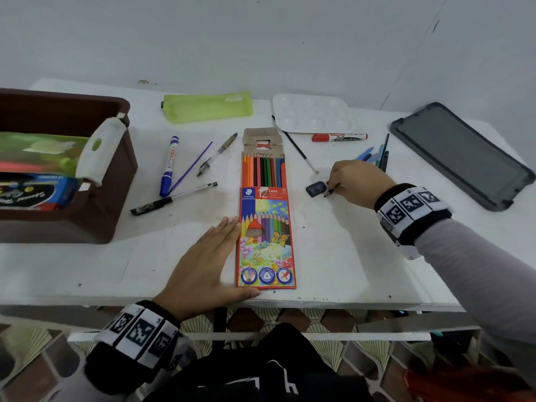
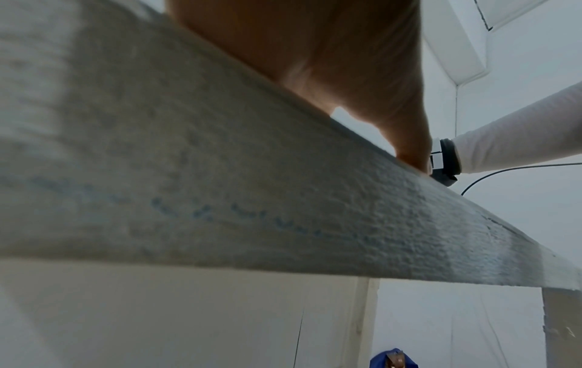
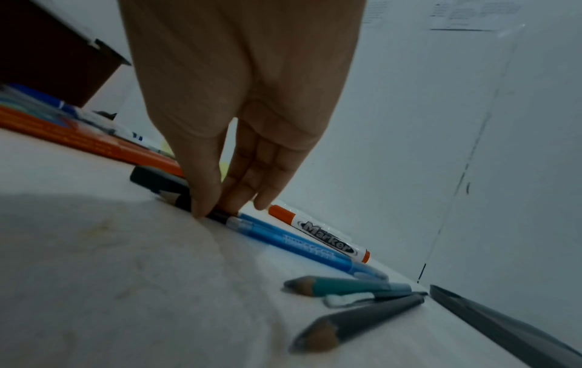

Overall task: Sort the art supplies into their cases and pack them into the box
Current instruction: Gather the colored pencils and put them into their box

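At nine o'clock the brown box (image 1: 58,169) already holds some cases. At six, the left hand (image 1: 208,265) lies flat, steadying the open pencil case (image 1: 265,227), nearly full. At three, the right hand (image 1: 352,181) pinches a dark pencil (image 3: 176,198); loose pens and markers remain unsorted.

White table (image 1: 348,256) under both hands; dark tablet-like slab (image 1: 461,158) right of right hand, near table edge; white wall (image 1: 261,39) beyond; patterned floor tiles (image 1: 319,319) below left hand.
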